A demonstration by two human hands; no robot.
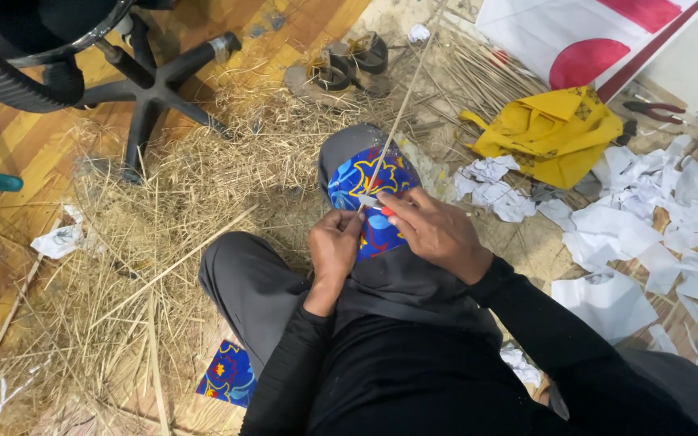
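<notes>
Shaving step under way: left hand [334, 242] pinches thin stick [397, 121] over knee cloth [365, 182]; right hand [434, 230] grips small knife [375, 203] (red handle); next stroke needs shallow, steady blade angle

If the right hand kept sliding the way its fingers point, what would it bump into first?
Probably the left hand. The right hand points left across the blue flowered cloth, its fingertips nearly meeting the left hand at the thin stick; depth is hard to judge.

Left hand [334, 246] fisted, right hand [434, 230] pinching — fingers closed; forearms converging
</notes>
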